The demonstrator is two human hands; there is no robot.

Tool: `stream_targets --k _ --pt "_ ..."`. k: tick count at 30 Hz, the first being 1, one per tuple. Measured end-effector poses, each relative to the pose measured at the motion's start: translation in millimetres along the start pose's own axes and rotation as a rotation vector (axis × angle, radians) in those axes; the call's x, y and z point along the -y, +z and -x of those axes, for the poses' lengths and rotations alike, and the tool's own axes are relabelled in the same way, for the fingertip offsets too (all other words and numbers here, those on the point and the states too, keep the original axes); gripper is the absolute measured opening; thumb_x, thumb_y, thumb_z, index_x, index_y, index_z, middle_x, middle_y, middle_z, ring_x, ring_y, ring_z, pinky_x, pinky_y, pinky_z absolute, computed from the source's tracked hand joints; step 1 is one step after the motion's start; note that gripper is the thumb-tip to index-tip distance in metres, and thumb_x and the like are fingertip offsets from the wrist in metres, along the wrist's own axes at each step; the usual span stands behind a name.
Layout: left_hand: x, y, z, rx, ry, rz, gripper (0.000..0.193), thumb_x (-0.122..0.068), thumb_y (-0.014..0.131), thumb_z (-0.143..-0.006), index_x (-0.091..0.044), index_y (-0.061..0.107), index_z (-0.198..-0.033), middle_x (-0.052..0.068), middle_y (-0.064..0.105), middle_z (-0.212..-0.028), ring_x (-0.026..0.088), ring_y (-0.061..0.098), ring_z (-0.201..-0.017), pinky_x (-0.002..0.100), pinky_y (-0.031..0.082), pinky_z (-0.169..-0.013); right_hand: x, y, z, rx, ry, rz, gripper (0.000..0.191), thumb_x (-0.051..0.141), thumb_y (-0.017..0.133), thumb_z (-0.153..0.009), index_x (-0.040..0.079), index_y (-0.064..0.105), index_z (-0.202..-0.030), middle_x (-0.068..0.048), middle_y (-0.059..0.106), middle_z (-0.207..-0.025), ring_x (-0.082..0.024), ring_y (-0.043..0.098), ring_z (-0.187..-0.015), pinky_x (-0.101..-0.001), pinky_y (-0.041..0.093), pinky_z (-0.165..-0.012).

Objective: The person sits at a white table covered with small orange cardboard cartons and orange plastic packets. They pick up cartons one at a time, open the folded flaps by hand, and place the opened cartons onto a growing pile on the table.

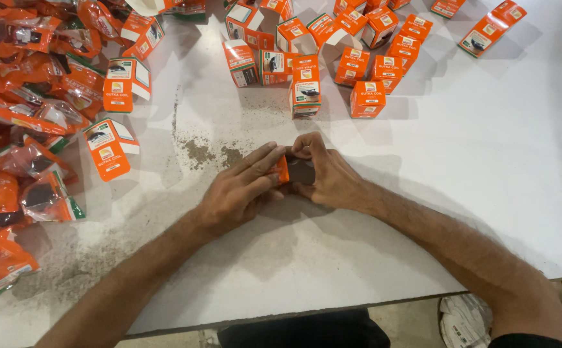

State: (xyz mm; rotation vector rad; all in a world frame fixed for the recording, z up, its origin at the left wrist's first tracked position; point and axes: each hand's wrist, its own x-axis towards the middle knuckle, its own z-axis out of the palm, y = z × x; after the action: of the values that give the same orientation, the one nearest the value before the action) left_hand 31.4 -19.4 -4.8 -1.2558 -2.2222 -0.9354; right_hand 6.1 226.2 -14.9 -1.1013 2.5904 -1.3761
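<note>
- Head view, looking down: both hands meet at the middle of the white surface [474, 167].
- Left hand [239, 190] — fingers [258, 161] stretched nearly flat, lying along the left side of a small orange packet [282, 170], tips touching it.
- Right hand [326, 174] — fingers [306, 143] curled in, thumb below, closed around a dark item [301, 171] that sits just right of the orange packet. What the dark item is, cannot tell.
- Orange packet is wedged between the two hands, low on the surface; only a sliver of it shows.
- Patch of dark powdery grit [203, 151] on the surface just left of the left hand; fainter dust toward the near-left edge.
- Upright orange-and-white box [306, 87] stands just beyond the hands, apart from them.
- Behind it, a cluster of small orange boxes [374, 64] — some upright, some with flaps open — spreads across the far middle.
- One flat orange box [492, 27] lies alone at far right, well apart from the cluster.
- Open box with a white flap [108, 148] lies left of the grit; another open box [125, 84] beyond it.
- Left edge: heap of orange plastic pouches [16, 109] with dark contents, piled loose.
- Below the near edge of the surface: crumpled printed paper [464, 319] on the floor, at right.
</note>
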Motion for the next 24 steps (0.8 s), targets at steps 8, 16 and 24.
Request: stream_targets --k 8,16,24 --pt "-11 -8 -2 -0.061 -0.018 -0.084 0.028 -0.013 0.08 -0.088 -0.004 0.062 -0.107 0.022 0.051 -0.148 0.042 0.046 -0.142 0.057 0.04 -0.118 2 -7 2 -0.049 -0.287 0.459 0.092 0.025 0.085 -0.068 0.002 0.04 -0.145 -0.021 0.064 -0.12 -0.041 0.065 -0.111 -0.0538 0.053 -0.095" --pt "-11 -5 1 -0.159 -0.122 -0.065 0.042 -0.005 0.075 -0.093 -0.002 0.056 -0.13 0.02 0.051 -0.15 0.042 0.051 -0.139 0.051 0.047 -0.115 -1 -66 -4 -0.395 -0.079 0.97 0.066 0.023 0.073 -0.08 -0.002 0.055 -0.138 -0.027 0.041 -0.149 -0.046 0.041 -0.14 -0.0618 0.04 -0.111" --pt "-7 1 -1 -0.121 -0.096 -0.091 0.044 -0.004 0.075 -0.09 -0.001 0.054 -0.129 0.021 0.051 -0.149 0.042 0.05 -0.138 0.052 0.046 -0.115 0 -23 -39 -0.308 0.131 0.527 0.048 0.034 0.081 -0.092 0.009 0.058 -0.126 -0.028 0.034 -0.158 -0.039 0.061 -0.114 -0.0488 0.054 -0.095"
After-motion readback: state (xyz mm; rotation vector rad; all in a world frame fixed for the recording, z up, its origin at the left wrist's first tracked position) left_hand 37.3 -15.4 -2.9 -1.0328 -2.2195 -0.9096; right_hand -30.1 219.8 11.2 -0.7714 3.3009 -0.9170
